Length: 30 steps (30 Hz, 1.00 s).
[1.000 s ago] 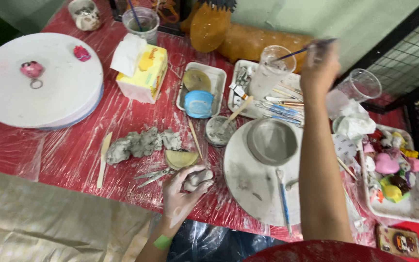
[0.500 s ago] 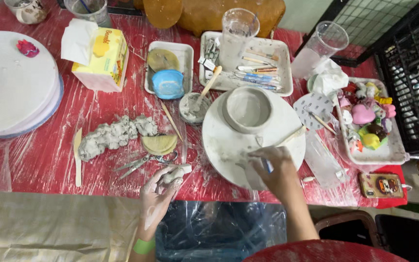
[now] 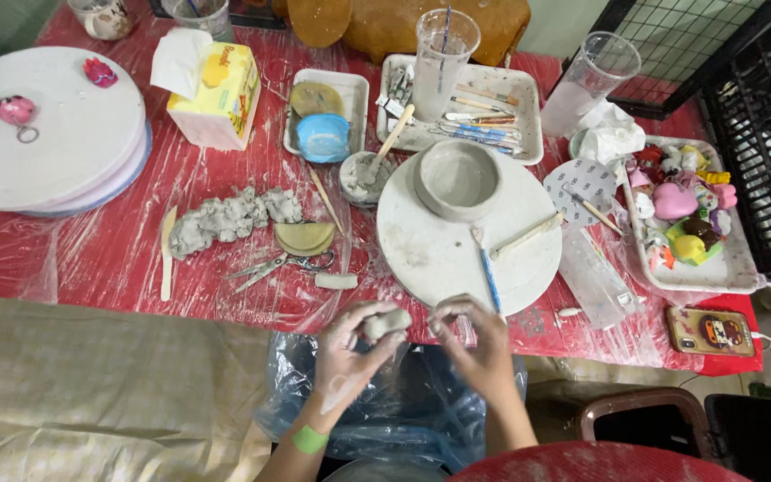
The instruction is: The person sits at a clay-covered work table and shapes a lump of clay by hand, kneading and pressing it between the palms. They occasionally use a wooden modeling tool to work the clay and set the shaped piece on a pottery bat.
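Note:
My left hand [image 3: 350,353] is smeared with clay and holds a small grey lump of clay [image 3: 388,322] just off the table's near edge. My right hand [image 3: 479,344] is close beside it, fingers curled, its fingertips close to the lump; I cannot tell if it holds a piece. Beyond the hands, a grey clay bowl [image 3: 457,181] stands on a round white turntable [image 3: 430,259], with a blue-handled tool [image 3: 490,275] and a clay coil [image 3: 525,236] lying on the turntable.
A pile of raw clay [image 3: 225,219], a wooden tool [image 3: 167,253], scissors [image 3: 269,266] and a tan disc [image 3: 305,237] lie left. Behind are a tissue box [image 3: 216,94], trays of tools [image 3: 479,112], plastic cups [image 3: 443,58], stacked white boards [image 3: 42,134] and a tray of figurines [image 3: 684,214].
My right hand came back from the far cup, passed over the turntable and joined my left hand at the near edge. The clay lump is now between both hands.

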### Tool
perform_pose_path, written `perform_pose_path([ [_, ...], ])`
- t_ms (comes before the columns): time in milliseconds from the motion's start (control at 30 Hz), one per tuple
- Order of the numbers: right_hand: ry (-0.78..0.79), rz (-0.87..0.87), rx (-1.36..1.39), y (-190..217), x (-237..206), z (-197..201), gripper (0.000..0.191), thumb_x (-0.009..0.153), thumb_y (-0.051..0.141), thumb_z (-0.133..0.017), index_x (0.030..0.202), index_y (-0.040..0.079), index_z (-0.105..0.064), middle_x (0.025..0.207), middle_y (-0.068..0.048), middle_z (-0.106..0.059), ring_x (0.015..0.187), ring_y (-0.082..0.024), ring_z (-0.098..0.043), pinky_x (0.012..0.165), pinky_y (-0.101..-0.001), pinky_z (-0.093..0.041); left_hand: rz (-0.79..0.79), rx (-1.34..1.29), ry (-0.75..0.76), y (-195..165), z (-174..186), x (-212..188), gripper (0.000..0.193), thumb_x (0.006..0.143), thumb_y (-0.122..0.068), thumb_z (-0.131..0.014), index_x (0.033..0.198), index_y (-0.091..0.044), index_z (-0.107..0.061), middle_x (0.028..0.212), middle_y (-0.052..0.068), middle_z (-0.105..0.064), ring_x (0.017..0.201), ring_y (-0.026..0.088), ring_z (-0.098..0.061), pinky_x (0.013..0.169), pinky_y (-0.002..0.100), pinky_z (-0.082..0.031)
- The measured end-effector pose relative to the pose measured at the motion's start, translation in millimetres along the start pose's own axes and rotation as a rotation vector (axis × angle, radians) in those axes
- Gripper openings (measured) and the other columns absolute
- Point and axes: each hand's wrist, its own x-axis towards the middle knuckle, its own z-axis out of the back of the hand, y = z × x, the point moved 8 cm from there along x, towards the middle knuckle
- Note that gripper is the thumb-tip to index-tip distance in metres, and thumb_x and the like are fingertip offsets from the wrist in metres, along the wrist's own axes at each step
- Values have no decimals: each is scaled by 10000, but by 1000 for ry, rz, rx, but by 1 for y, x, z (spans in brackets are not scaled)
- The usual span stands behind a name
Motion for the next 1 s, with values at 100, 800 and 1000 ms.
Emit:
perform_pose_path([
  [100, -113, 149, -41, 18, -16, 5, 187, 828, 3, -763, 1009, 33, -724, 1008, -118, -750, 952, -232, -744, 855, -326, -562, -64, 56, 34, -16, -11, -3, 387, 804, -13, -836, 1166, 0, -702, 1110, 91, -723, 1007, 156, -714, 870, 287, -587],
  [800, -117, 154, -149, 24, -29, 17, 240, 796, 37, -790, 1031, 40, -741, 1015, -121, -738, 951, -262, -724, 840, -357, -553, -174, 265, 47, -42, -23, -5, 370, 777, -60, -856, 1121, -27, -725, 1068, 78, -752, 957, 190, -741, 847, 310, -598],
  [1000, -92, 155, -143, 23, -29, 16, 257, 810, 40, -785, 1065, 52, -751, 1031, -116, -750, 967, -268, -733, 852, -362, -561, -158, 252, 58, -38, -22, -5, 373, 784, -51, -842, 1136, -19, -724, 1098, 84, -754, 984, 187, -745, 849, 300, -605],
])
